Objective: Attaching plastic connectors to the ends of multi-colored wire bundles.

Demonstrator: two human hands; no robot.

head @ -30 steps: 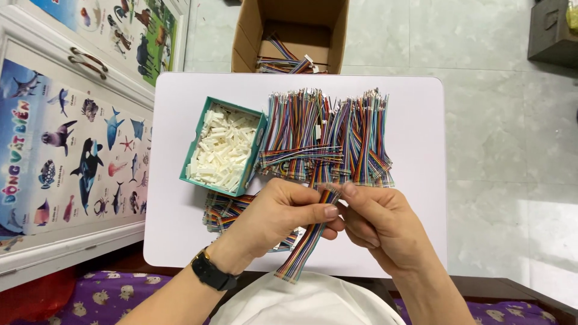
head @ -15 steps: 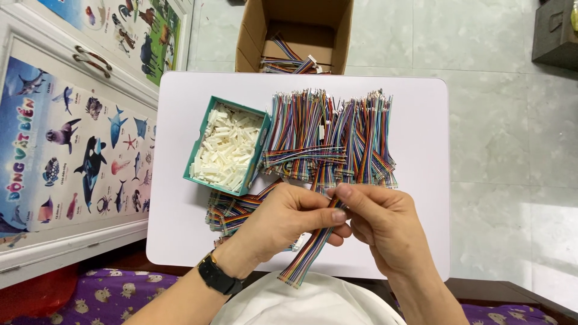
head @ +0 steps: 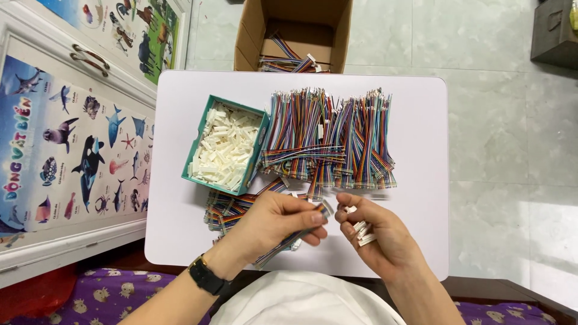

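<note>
A: What does the left hand [head: 274,219] hold?

B: A flat multicoloured ribbon cable [head: 289,238], pinched between thumb and fingertips. The fingers are closed around it. The cable runs diagonally from the fingertips back toward the wrist, its far end reaching just beside the right hand. A black wristwatch [head: 206,277] sits on the left wrist.

A: And the right hand [head: 376,232]?

B: It is partly curled, palm turned inward, with several small white connector housings [head: 363,232] cupped against the palm. The thumb and forefinger are brought together near the cable's tip; whether they grip a single housing there cannot be told.

A: Where do the hands lie in relation to the work surface?

B: Both are above the near edge of a white table [head: 421,180], close together but with a narrow gap between them.

A: What lies on the table?

B: A teal box [head: 194,153] filled with white connector housings at centre left. Just beside it, to the right, a large pile of cut ribbon cables [head: 328,138]. A smaller stack of cables [head: 226,207] lies near the box's front edge, partly behind the left hand.

A: Beyond the table?

B: An open cardboard box [head: 253,30] on the tiled floor, holding more cables. At far left, a white cabinet [head: 54,174] with posters of sea animals.
</note>
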